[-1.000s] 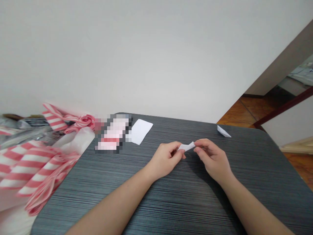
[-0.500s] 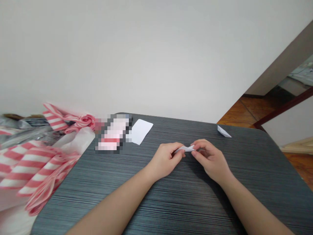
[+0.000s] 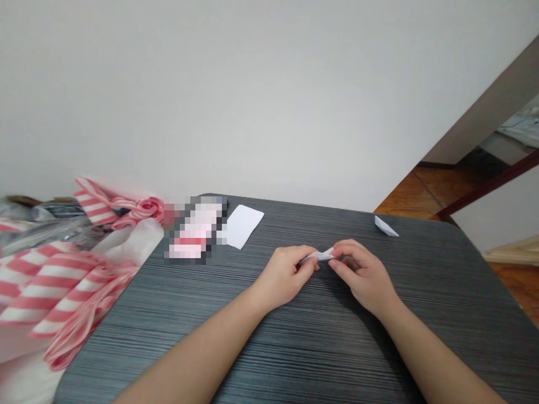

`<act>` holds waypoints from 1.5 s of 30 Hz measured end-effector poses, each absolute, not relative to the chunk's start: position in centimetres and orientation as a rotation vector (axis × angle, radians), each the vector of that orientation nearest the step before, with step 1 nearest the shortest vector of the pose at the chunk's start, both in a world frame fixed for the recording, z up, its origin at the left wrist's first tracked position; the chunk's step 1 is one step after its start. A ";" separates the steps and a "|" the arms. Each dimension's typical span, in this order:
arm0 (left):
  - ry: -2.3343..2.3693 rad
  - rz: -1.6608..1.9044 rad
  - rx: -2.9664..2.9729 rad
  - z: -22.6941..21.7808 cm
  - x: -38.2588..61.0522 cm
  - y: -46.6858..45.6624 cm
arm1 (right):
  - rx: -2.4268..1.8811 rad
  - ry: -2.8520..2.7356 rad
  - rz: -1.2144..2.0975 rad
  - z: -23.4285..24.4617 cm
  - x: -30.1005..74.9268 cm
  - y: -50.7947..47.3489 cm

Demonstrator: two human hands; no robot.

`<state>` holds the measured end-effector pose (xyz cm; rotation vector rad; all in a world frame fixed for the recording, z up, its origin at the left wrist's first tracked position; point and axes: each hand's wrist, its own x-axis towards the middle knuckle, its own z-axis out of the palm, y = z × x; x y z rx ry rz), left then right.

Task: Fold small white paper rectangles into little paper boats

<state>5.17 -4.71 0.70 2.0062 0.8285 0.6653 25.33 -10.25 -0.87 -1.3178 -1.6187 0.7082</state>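
A small piece of folded white paper (image 3: pixel 323 255) is held over the dark table between my two hands. My left hand (image 3: pixel 286 276) pinches its left end between thumb and fingers. At the other end, the thumb and fingertips of my right hand (image 3: pixel 365 275) close on the paper. Its middle shows slanting creases, while both ends are partly covered by fingers. Farther back to the right, another folded white paper piece (image 3: pixel 385 226) with pointed ends lies on the table by itself.
The dark, wood-grained table (image 3: pixel 261 359) stands against a pale wall. At its back left lie white paper sheets (image 3: pixel 245 226) beside a pixelated, phone-like object (image 3: pixel 196 230). Red-and-white striped cloth (image 3: pixel 54 283) and clear plastic bags are heaped off the left edge.
The folded paper has shifted slightly between my fingertips, and its right part tilts up a bit more. Both hands keep their grip in nearly the same place.
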 end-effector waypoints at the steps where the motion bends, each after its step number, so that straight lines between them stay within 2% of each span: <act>1: 0.823 0.668 2.003 0.7 5.2 -4.7 | -1.314 -1.615 0.710 -0.9 25.3 -10.2; 11: 0.819 0.619 1.902 0.5 5.4 -5.0 | -1.360 -1.687 0.620 -0.3 25.3 -10.2; 19: 0.843 0.589 1.892 0.5 5.3 -4.9 | -1.257 -1.532 0.764 -1.2 25.0 -10.3; 45: 0.828 0.609 1.982 0.8 5.4 -4.9 | -1.335 -1.563 0.791 -0.4 24.8 -10.4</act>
